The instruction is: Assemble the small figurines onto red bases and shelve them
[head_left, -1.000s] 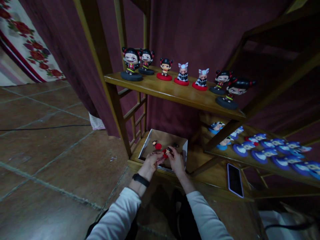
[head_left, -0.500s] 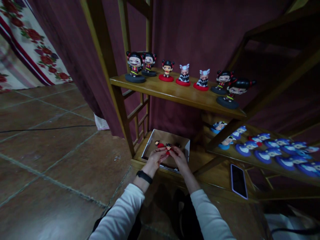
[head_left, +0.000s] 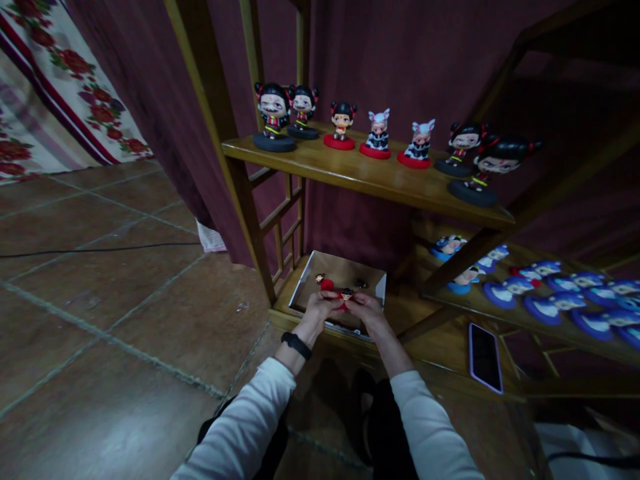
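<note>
Between my two hands is a small black-haired figurine (head_left: pixel 346 294) with a red base, held over an open cardboard box (head_left: pixel 381 288). The fingers of my left hand (head_left: pixel 321 310) pinch it from the left, and my right hand (head_left: pixel 367 310) grips its other side. Inside the box, a second figurine with a red base (head_left: pixel 326 284) lies on its side beyond my left fingers. A small dark piece (head_left: pixel 361 283) rests near the box's right end; its kind is too small to tell.
Several figurines on red or dark bases line the wooden shelf (head_left: pixel 370 175) above the box. To the right, a lower shelf holds several blue-based figurines (head_left: pixel 509 289). A phone (head_left: pixel 485 357) lies right of the box. A cable (head_left: pixel 100 249) crosses the tiled floor.
The view has shifted a little, so the shelves sit further right. My hands still hold the figurine over the box, and the dark piece at the box's right now shows more fully.
</note>
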Tool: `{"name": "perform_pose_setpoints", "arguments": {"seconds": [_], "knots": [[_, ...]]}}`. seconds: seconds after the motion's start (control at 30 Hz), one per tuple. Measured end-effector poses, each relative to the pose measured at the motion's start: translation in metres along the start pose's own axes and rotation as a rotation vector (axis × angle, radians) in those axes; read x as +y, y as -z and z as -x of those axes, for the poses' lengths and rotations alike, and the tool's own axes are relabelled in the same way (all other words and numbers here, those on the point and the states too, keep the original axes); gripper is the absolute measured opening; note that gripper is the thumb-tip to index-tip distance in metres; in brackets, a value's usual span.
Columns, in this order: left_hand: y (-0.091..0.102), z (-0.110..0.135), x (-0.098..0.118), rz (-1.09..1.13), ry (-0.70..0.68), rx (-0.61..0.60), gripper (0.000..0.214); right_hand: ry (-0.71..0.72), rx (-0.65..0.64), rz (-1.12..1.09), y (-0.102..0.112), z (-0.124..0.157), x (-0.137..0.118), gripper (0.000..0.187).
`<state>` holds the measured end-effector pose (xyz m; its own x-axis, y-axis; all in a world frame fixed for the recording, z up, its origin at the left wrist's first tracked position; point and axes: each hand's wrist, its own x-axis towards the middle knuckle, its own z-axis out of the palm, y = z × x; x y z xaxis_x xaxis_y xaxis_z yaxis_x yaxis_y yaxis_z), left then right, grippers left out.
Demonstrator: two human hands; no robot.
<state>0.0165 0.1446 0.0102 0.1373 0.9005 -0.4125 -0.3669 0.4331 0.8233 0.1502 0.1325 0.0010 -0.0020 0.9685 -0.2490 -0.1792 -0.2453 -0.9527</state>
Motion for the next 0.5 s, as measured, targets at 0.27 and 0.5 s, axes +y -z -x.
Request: {"name": "perform_pose_setpoints", "arguments": {"seconds": [0.27, 0.5], "knots": [[0.0023, -0.0050, -0.0039, 0.044, 0.031, -0.017, 0.027, 0.001, 0.052, -0.030, -0.0042, 0.0064, -0.0041, 0.032], [-0.0019, -0.0027, -0.0009, -0.056, -0.023, -0.031, 0.030, 0.014, 0.037, -0.139, -0.0046, 0.0024, 0.0038, 0.028]]}}
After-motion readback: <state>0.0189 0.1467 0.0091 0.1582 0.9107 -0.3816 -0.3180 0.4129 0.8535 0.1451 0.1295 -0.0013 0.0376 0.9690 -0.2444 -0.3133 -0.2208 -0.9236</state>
